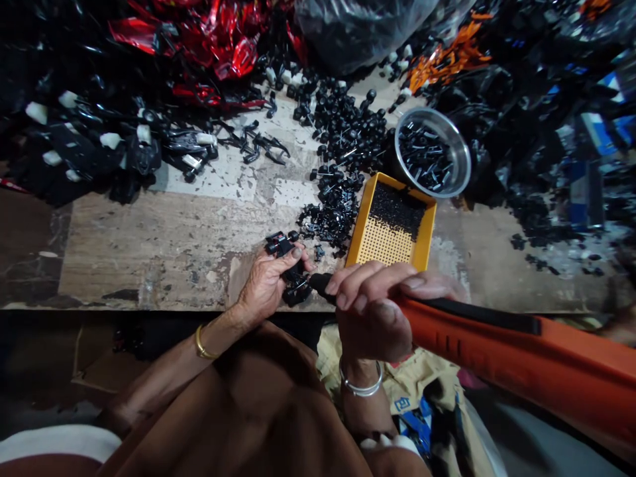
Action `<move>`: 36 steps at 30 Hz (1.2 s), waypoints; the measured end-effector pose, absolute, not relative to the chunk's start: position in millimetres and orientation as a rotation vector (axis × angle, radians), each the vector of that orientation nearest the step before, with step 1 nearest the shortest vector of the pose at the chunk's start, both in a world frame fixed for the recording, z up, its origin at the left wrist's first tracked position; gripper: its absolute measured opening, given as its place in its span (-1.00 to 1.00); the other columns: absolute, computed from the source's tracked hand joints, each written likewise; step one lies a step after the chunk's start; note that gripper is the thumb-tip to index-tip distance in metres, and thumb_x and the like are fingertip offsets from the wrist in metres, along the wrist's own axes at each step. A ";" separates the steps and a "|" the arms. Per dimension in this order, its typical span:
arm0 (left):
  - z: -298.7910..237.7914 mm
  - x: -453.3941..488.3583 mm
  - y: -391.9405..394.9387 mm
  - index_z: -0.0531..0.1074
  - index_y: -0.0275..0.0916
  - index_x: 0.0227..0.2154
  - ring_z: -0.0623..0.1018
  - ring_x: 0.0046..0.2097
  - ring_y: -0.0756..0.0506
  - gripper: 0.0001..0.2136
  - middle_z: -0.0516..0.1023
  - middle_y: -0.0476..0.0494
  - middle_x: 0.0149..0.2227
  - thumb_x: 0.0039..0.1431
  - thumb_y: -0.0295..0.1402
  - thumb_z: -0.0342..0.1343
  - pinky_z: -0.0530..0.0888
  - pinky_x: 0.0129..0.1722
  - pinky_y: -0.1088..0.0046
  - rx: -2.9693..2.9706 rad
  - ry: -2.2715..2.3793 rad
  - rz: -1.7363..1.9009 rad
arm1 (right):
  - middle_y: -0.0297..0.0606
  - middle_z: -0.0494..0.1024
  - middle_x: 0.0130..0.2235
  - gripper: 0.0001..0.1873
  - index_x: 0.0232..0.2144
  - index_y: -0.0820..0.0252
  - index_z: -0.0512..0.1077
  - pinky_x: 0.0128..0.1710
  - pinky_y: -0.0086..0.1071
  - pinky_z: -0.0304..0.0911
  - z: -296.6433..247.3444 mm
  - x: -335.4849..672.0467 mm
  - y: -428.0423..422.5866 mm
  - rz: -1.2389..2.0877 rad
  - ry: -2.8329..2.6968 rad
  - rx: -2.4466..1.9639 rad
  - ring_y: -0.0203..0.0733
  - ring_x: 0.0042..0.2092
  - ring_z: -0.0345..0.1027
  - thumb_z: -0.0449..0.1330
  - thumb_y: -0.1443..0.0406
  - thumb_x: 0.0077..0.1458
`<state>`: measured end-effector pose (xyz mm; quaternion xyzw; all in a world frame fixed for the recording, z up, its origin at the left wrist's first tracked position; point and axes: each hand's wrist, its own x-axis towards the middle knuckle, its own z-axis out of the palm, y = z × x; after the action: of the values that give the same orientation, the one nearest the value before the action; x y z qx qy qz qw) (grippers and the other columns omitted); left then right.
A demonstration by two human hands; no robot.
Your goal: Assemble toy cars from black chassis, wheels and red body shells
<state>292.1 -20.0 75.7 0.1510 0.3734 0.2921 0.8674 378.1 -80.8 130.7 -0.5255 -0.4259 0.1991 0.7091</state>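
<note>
My left hand (265,281) is closed around a small black toy chassis with wheels (297,270), held just above the table's front edge. In my right hand (380,305) lies an orange electric screwdriver (477,341), gripped near its black nose. The driver's tip points left and meets the chassis or stops very close to it; the exact contact is too small to make out. Just beyond the hands stands a yellow tray (354,238) with many tiny dark screws (397,209) gathered at its far end.
A clear round tub (467,165) of dark pins stands behind the tray. Heaps of small black parts (342,119) spread over the worn table (149,252). Red shells (223,40) and black bodies (89,146) pile up at the left, orange pieces (454,56) at the back right.
</note>
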 end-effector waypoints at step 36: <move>77.7 279.5 -7.2 0.47 -0.32 -0.46 0.45 -0.44 0.02 -0.84 0.40 -0.01 -0.49 -0.12 -0.44 0.34 0.58 -0.30 0.42 0.382 0.761 0.525 | -0.55 0.20 -0.61 -0.74 -0.25 0.10 0.34 -0.56 -0.40 0.24 114.8 475.2 -82.8 -0.111 -0.530 -1.234 -0.39 -0.62 0.20 0.22 0.20 -0.04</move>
<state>279.5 -7.2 77.7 0.1829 0.3650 0.2515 0.8775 475.2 -82.8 114.8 -0.5715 -0.2452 -0.0514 0.7814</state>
